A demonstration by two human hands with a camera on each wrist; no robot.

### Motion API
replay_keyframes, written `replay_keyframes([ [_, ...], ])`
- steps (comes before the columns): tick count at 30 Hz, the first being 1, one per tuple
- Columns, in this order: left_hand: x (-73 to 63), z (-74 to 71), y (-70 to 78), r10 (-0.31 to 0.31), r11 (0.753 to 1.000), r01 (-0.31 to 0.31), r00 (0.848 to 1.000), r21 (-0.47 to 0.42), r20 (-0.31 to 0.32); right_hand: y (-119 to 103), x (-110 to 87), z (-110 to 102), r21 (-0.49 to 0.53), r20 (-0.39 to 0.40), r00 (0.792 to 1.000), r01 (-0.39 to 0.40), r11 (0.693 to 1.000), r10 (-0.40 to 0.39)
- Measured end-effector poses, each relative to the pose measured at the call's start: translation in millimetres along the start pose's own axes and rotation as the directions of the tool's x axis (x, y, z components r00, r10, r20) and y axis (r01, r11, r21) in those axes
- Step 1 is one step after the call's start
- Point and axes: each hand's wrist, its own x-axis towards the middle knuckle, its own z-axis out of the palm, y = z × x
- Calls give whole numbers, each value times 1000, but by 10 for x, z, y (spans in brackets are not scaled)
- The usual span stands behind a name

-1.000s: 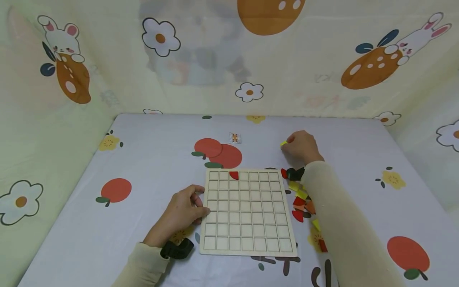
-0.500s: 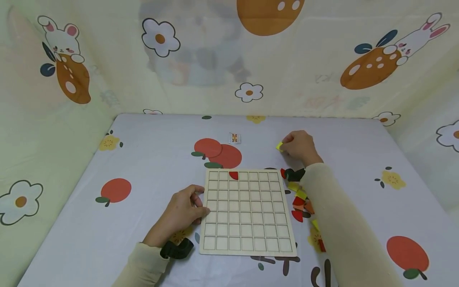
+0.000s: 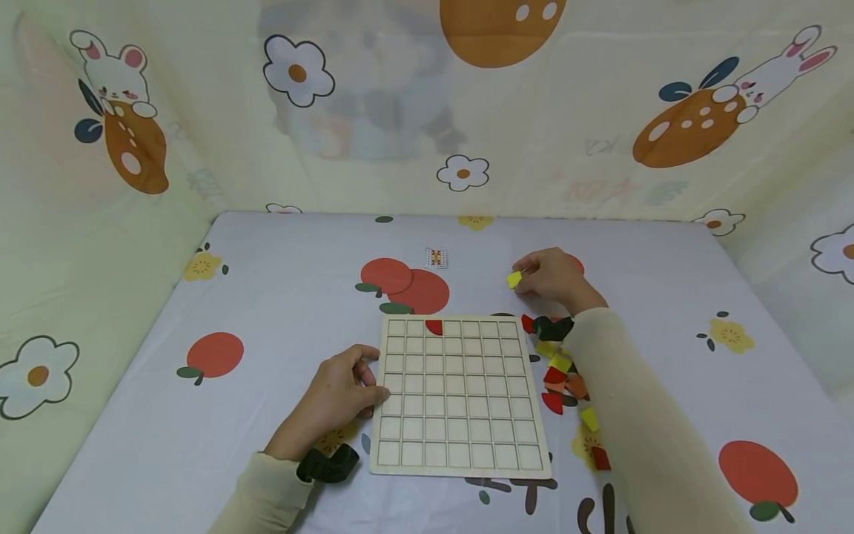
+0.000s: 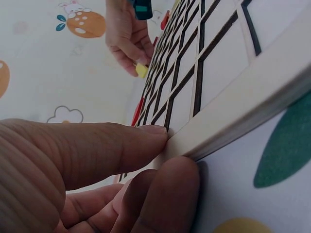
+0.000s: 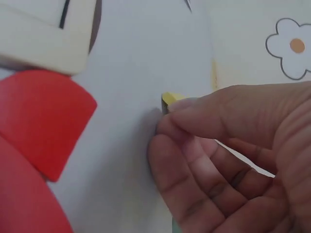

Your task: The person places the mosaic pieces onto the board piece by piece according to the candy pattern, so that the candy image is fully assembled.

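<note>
A square wooden grid board [image 3: 460,397] lies flat on the table, one red quarter-round piece [image 3: 434,327] in its top row. My left hand [image 3: 340,386] grips the board's left edge; in the left wrist view the thumb [image 4: 116,145] is on the rim and a fingertip against its side. Beyond the far right corner, my right hand [image 3: 554,278] pinches a small yellow piece [image 3: 514,279] between thumb and fingers. Most of that piece is hidden by the fingers in the right wrist view.
Loose yellow [image 3: 560,362], red [image 3: 552,402] and orange pieces [image 3: 577,386] lie along the board's right side, partly under my right forearm. A small printed card [image 3: 437,258] lies behind the board. A patterned cloth wall [image 3: 373,133] stands at the back.
My right hand has shifted slightly left and nearer with the yellow piece, which now shows more between the fingertips. The left hand and the board look unmoved.
</note>
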Motion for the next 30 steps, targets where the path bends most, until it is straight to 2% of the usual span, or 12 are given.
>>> replay_keyframes([
  [8, -2, -1, -10, 0, 1000, 0, 1000, -3, -1, -42, -24, 40, -98, 23, 999, -20, 995, 23],
  [16, 5, 0, -29, 23, 1000, -23, 1000, 6, 7, -36, -105, 135, -67, 26, 999, 25, 997, -24],
  [22, 6, 0, -25, 15, 1000, -15, 1000, 9, 7, -68, -164, 208, 34, 86, 996, -4, 999, 1],
  [25, 6, 0, -21, 12, 1000, -12, 1000, 11, 7, -80, -177, 249, 20, 77, 997, 10, 1000, -12],
  [30, 6, 0, -10, 6, 1000, -6, 1000, 14, 5, -114, -206, 323, -25, 62, 994, 89, 996, -87],
])
